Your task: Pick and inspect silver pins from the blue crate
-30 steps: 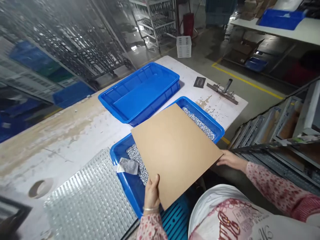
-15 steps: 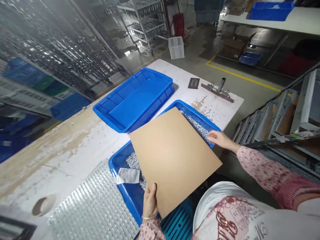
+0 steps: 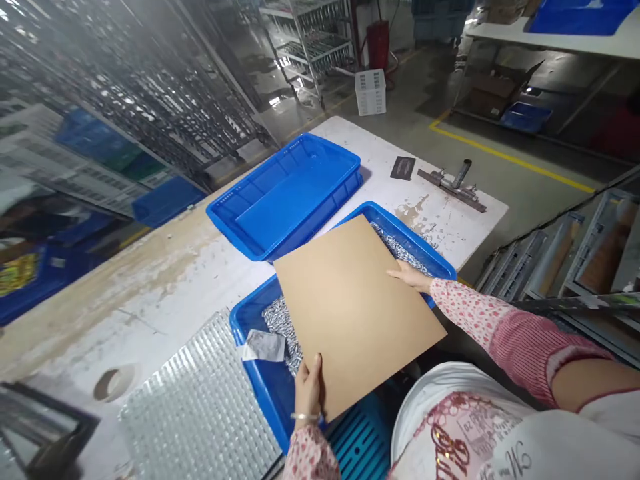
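A flat brown cardboard sheet [image 3: 355,300] lies tilted over a blue bin [image 3: 267,400] that holds many small shiny metal pieces [image 3: 281,323]. At the sheet's near left edge, my left hand [image 3: 309,387] grips it, thumb on top and fingers underneath. My right hand [image 3: 411,275] is at the sheet's right edge, thumb over the top; its other fingers are partly hidden. A crumpled white paper label [image 3: 265,345] hangs on the bin's left rim. The sheet covers the middle of the bin.
Behind stands a second blue bin [image 3: 295,193] on the worn white table [image 3: 175,293]. A ridged translucent sheet [image 3: 200,407] lies at left. A metal clamp-like tool [image 3: 453,187] and a dark plate [image 3: 403,168] rest at the far right. A rack with trays [image 3: 565,253] stands on the right.
My right hand has moved left from the bin's right rim onto the cardboard sheet's edge. My left hand keeps its grip. The whole view has shifted slightly.
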The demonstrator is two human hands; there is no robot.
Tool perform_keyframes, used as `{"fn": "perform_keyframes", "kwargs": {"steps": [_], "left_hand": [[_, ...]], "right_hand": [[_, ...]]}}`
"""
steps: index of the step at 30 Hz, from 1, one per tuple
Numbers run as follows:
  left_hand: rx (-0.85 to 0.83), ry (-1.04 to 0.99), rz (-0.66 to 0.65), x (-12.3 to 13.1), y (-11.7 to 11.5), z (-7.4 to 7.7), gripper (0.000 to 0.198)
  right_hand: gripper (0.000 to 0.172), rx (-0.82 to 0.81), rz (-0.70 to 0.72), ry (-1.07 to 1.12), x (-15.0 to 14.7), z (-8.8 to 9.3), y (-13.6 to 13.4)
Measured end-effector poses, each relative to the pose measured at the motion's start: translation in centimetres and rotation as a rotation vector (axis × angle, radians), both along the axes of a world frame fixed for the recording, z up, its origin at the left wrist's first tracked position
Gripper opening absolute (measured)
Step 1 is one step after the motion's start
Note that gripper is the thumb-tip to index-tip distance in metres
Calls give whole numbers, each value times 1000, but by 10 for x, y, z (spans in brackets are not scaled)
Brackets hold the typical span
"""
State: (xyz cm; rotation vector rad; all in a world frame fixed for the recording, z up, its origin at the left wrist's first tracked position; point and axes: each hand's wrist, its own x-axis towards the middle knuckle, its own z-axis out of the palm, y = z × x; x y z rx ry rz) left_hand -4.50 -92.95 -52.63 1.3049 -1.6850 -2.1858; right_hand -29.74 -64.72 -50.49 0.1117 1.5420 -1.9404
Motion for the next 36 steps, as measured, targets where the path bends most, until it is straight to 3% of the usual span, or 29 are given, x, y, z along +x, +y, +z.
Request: {"fn": "perform_keyframes", "kwargs": {"steps": [10,20,27,29,32,34,36], "left_hand": [[-9,-15,28,-15,4,5,50],[-66,-70,31,-20,-4,1,47],[-74,-81,146,-9,-16,3,53],[-58,-48,244,0,-9,10,53],[165,37,357,4,25,20,45],[328,109,314,-2,55,25,43],[326,183,284,-10,80,27,43]], "right_hand": [[43,1,-1,-17,-14,-3,-7],[44,7,-2,-22,-14,-7,-11],[45,-89,-52,-40,-11,14,-12],[43,-98,-139,-19,-4,21,-10],[42,-76,-332,26,24,25,-15],[42,-62,-437,76,56,24,-22],[41,-55,-432,95,91,21,-26]]}}
